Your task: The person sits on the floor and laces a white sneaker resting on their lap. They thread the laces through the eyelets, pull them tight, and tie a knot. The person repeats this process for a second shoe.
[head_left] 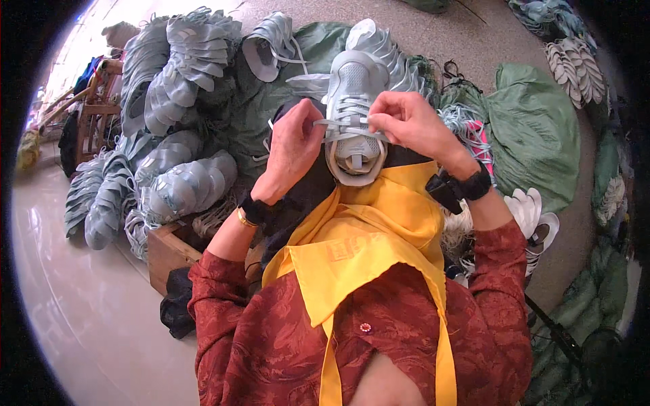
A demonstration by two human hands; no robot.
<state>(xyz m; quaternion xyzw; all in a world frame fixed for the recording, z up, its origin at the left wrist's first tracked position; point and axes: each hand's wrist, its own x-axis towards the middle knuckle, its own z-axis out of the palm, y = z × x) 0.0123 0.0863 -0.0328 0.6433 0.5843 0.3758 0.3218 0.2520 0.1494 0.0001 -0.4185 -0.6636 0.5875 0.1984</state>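
Note:
A pale grey-green shoe upper (357, 73) lies lengthwise on my lap, toe pointing away and heel opening toward me. A flat, pale shoelace (344, 124) runs in rows across its front, and its upper stretch spans between my two hands. At the upper's left side, my left hand (295, 147) is closed in a pinch on the lace. My right hand (410, 126) pinches the lace at the right side, fingers curled together. The fingertips partly hide the lace ends.
Stacks of nested shoe uppers (193, 64) stand at the left, with more piles (186, 189) over a wooden box (166, 257). A loose upper (267, 51) lies beyond my lap. Green sacks (531, 132) and bundled laces (460, 118) are at the right. A yellow apron (359, 264) covers my front.

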